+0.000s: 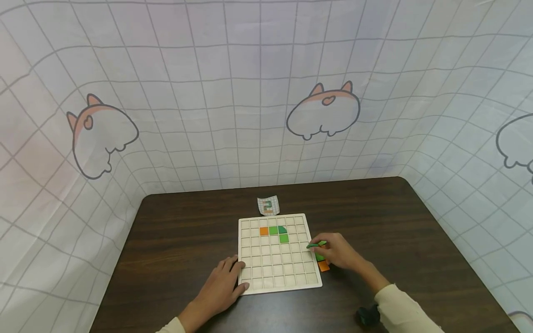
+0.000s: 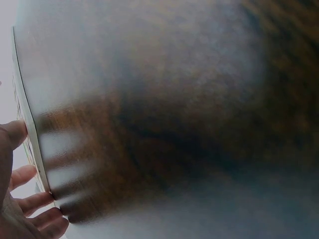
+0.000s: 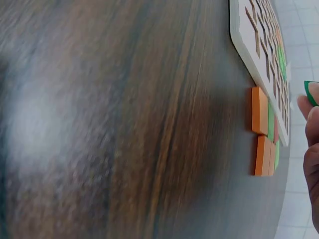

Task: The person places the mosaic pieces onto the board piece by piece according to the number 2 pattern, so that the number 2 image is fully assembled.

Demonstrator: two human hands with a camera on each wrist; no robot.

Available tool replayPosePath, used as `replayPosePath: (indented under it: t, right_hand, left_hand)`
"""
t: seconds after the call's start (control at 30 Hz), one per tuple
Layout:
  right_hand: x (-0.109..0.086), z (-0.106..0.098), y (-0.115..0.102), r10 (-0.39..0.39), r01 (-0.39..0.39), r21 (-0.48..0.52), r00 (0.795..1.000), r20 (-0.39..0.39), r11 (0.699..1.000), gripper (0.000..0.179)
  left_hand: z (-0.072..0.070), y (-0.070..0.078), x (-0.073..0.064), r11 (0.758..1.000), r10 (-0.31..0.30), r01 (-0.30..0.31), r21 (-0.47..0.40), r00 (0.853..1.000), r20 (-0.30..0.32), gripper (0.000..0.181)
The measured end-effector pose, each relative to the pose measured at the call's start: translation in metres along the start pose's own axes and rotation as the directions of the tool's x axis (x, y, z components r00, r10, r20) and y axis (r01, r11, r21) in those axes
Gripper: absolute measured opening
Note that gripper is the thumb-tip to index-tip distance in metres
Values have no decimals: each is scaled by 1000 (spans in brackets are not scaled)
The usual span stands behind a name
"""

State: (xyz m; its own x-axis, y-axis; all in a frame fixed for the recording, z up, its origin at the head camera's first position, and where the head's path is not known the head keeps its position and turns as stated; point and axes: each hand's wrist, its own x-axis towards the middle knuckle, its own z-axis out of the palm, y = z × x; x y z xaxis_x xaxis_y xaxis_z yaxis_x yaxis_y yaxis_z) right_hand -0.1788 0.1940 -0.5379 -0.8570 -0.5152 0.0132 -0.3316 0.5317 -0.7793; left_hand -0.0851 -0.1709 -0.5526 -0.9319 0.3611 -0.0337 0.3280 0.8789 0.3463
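Note:
A cream grid board (image 1: 270, 273) lies on the dark table. In its upper part sit an orange square tile (image 1: 264, 231), two light green square tiles (image 1: 284, 238) and a dark green tile with a rounded corner (image 1: 282, 229). My left hand (image 1: 220, 284) rests at the board's left edge, fingertips and thumb on the rim. My right hand (image 1: 336, 251) pinches a dark green tile (image 3: 310, 92) between thumb and fingers, above the board's right edge. Below that hand, orange (image 3: 260, 110) and green tiles lie beside the board, partly hidden in the head view.
A small paper card (image 1: 268, 206) with a coloured tile pattern lies just behind the board. On the table near my right sleeve is a black object (image 1: 368, 316). A white gridded curtain (image 1: 250, 115) surrounds the table's far and side edges.

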Motion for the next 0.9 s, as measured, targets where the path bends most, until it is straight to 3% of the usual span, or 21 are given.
replayPosePath:
  t: [0.4, 0.9]
  right_hand:
    - [9, 9, -6, 11, -10, -69, 1000, 7, 998, 17]
    - [18, 15, -10, -41, 41, -34, 999, -10, 999, 18]
  left_hand:
    - [0, 0, 0, 1000, -6, 6, 2, 1000, 0, 51]
    - [3, -2, 0, 1000, 7, -7, 5, 1000, -5, 51]
